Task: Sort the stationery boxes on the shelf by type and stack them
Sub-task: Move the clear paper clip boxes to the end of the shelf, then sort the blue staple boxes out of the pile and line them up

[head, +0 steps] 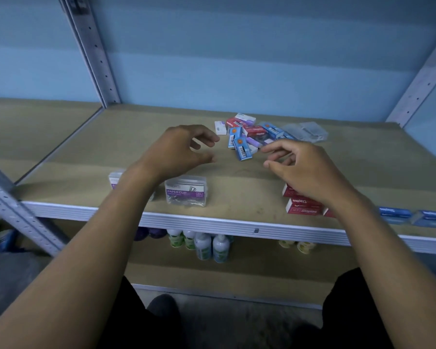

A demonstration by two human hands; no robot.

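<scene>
Both hands are empty: the left hand (179, 149) and the right hand (305, 167) hover with loosely curled fingers just before the mixed pile of small boxes (247, 137) at the back of the shelf (86, 152). A clear box of paper clips (186, 191) stands near the front edge, red staple boxes (303, 206) lie stacked under the right wrist, and blue boxes (395, 215) sit further right at the edge. Bare board lies between the pile and the front edge.
</scene>
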